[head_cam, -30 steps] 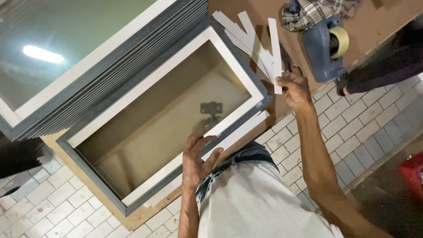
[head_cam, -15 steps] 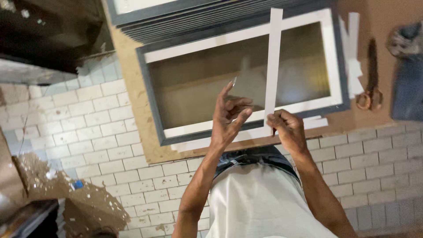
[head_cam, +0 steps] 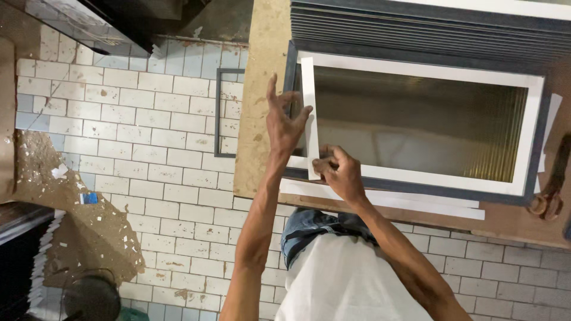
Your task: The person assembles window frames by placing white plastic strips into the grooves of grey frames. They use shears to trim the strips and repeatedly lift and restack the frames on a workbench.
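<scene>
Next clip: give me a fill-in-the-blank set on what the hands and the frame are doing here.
1. The right hand pinches the near end of a white ____ laid along the frame's short side.
2. The left hand rests on that strip with its fingers ____.
3. The frame lies on a ____ board above the tiled floor.
4. A pair of ____ lies at the right edge of the view.

Missing words: strip; spread; brown; scissors
</scene>
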Motion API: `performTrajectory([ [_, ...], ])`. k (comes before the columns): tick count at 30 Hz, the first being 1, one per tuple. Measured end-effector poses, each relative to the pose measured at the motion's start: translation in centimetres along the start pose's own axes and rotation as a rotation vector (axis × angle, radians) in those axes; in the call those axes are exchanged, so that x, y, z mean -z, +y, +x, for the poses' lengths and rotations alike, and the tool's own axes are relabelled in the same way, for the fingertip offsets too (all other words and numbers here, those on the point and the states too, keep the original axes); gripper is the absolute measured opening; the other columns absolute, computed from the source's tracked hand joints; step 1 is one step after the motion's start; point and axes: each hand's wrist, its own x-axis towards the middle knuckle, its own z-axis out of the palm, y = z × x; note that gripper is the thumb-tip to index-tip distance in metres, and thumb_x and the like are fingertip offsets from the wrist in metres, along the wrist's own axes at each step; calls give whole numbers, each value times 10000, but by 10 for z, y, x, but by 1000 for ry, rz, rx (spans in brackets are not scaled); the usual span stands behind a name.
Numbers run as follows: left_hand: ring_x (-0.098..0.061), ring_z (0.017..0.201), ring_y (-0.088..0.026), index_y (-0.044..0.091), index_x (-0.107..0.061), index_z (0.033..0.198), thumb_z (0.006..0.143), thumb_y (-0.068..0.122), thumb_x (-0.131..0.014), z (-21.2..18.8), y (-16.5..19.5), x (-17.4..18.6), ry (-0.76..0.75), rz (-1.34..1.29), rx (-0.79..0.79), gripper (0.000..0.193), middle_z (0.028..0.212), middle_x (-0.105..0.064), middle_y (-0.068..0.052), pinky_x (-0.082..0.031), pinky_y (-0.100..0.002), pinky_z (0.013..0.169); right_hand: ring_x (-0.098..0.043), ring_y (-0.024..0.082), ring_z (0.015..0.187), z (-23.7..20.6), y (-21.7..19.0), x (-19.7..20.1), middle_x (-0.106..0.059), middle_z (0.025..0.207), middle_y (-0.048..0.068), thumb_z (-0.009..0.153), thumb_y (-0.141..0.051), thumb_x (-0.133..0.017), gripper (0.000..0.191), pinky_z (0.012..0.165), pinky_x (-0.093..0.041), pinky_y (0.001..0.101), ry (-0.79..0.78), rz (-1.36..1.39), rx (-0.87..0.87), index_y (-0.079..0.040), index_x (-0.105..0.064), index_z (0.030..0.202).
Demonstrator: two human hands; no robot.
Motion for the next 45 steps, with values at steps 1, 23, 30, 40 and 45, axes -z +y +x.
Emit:
performTrajectory([
  [1,-686,1084,-277,88,-168,1601,775,82,-901,8,-10,2,-55,79,-30,1105,1148,-728,-114,-550,-436,992,-693,88,636,6,-1,-10,-768,788,67,894,-162,-755,366,519,-590,237,11,-13,21,19,-636,1190],
  [23,-211,1572,-354,77,-292,1596,856,38,-573,39,-47,17,-473,408,-280,792,1675,-329,-83,-65,-553,1309,-367,464,1409,140,-31,21,-471,1527,178,696,-441,-891,828,1080,-340,683,-55,-1085,536,-161,-598,1418],
  [30,-218,1594,-326,72,-255,1609,943,50,-567,40,-50,8,-444,386,-326,736,1690,-305,-100,-34,-553,1320,-295,454,1477,148,-38,29,-400,1587,179,623,-517,-913,917,1099,-292,750,-136,-1038,505,-233,-588,1432],
  [40,-362,1484,-361,17,-152,1598,828,53,-608,57,-39,23,-422,238,-282,896,1473,-574,-114,-111,-549,1316,-165,496,1492,148,-40,15,-303,1610,178,625,-612,-878,880,1073,-178,846,-156,-1070,376,-323,-598,1408],
  [45,-462,1442,-313,102,-240,1641,906,-8,-661,75,-38,10,-390,85,-190,854,1464,-596,-98,-321,-454,1294,-126,505,1499,149,-38,15,-314,1601,166,637,-673,-838,890,1053,-148,875,-127,-1059,365,-316,-597,1416],
])
